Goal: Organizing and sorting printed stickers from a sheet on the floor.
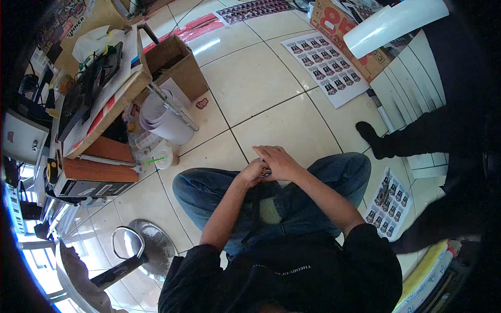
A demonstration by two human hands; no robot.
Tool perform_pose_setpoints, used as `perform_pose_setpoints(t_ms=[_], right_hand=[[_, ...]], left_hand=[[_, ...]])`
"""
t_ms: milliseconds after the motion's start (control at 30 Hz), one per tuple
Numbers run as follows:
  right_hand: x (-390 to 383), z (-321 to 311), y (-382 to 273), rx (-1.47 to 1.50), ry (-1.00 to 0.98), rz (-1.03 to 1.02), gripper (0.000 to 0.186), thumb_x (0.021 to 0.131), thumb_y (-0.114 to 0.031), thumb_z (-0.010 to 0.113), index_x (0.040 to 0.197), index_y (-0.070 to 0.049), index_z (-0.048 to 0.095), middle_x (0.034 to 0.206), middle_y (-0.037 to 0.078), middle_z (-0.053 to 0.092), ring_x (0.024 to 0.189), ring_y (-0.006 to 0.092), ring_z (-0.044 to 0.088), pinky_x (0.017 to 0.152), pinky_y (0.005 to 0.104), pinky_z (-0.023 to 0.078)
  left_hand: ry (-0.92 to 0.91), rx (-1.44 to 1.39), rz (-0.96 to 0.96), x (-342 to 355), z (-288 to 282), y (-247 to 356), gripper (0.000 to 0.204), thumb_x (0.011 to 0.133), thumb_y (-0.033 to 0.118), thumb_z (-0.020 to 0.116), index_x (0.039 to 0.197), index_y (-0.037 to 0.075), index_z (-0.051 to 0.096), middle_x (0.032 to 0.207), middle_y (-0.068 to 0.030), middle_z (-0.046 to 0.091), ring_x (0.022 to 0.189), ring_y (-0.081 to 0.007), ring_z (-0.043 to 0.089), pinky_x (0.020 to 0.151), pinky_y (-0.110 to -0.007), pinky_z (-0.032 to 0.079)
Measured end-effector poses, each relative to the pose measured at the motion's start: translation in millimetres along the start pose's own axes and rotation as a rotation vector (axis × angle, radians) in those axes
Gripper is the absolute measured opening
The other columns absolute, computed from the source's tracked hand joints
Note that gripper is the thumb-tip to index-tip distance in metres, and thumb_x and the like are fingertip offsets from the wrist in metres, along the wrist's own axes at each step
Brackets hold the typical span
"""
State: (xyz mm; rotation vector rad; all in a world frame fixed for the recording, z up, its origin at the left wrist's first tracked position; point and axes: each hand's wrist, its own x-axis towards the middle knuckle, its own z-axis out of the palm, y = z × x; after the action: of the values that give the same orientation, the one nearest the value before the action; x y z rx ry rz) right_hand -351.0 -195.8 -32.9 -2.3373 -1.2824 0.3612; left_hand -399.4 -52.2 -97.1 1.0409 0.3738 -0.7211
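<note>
Small patterned piece (pixel 266 172) is mostly hidden where the left hand (pixel 252 173) and right hand (pixel 279 164) meet, above the crossed legs (pixel 209 189); can't tell which one's clamping. Probably light, bendy, so I'd pinch an edge.

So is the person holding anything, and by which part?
A small dark-and-white piece seems held between bare left hand and right hand; which part is hidden.

Hands (pixel 280 163) tog. in front, R over L, forearms (pixel 223 215) angled in, knees (pixel 194 187) bent
</note>
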Motion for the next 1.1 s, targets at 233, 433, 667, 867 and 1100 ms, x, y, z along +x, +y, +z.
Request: perform_pose_setpoints(t_ms=[233,433,667,867,1100], right_hand=[[4.5,-2.2,7.6,0.112,-0.087,0.092,0.097,0.058,-0.016,0.079,0.140,-0.009,0.026,0.132,0.015,0.044,0.123,0.0306,0.043,0.100,0.0449,0.035],[11.4,17.3,-1.6,0.052,0.018,0.004,0.106,0.055,-0.019,0.082,0.142,-0.006,0.022,0.133,0.017,0.043,0.123,0.0324,0.043,0.101,0.0444,0.035],[21.7,-8.1,24.5,0.388,-0.080,0.001,0.070,0.069,-0.019,0.075,0.130,-0.002,0.044,0.116,0.020,0.056,0.108,0.0304,0.055,0.092,0.0395,0.044],[31.1,-37.2,41.2,0.519,-0.415,0.414,0.023,0.082,-0.009,0.062,0.104,-0.005,0.063,0.081,0.011,0.068,0.069,0.0180,0.064,0.067,0.0303,0.051],[49.6,-34.3,42.4,0.384,-0.473,0.081,0.018,0.076,-0.007,0.060,0.092,-0.008,0.068,0.076,0.012,0.067,0.071,0.0231,0.065,0.065,0.0340,0.049]], left_hand=[[0.020,-0.162,0.177,-0.6,-9.5,2.8,0.027,0.083,-0.002,0.047,0.109,-0.003,0.054,0.099,-0.0123,0.063,0.085,-0.0207,0.064,0.071,-0.034,0.053],[0.234,-0.228,0.204,5.8,4.1,-9.1,0.022,0.082,0.005,0.053,0.101,-0.006,0.056,0.090,-0.0120,0.063,0.077,-0.0198,0.063,0.065,-0.032,0.051],[0.343,0.464,0.244,-2.8,-1.7,7.4,0.024,0.078,0.019,0.067,0.082,-0.004,0.062,0.061,-0.0047,0.059,0.053,-0.0136,0.056,0.046,-0.030,0.042],[-0.092,0.308,0.174,-14.8,5.0,21.0,0.028,0.080,0.026,0.071,0.094,0.004,0.061,0.079,-0.0057,0.063,0.064,-0.0136,0.060,0.054,-0.028,0.048],[-0.283,-0.212,0.080,-11.3,-1.5,10.9,0.025,0.083,0.019,0.068,0.095,0.003,0.054,0.073,-0.0047,0.057,0.058,-0.0118,0.055,0.053,-0.025,0.043]])
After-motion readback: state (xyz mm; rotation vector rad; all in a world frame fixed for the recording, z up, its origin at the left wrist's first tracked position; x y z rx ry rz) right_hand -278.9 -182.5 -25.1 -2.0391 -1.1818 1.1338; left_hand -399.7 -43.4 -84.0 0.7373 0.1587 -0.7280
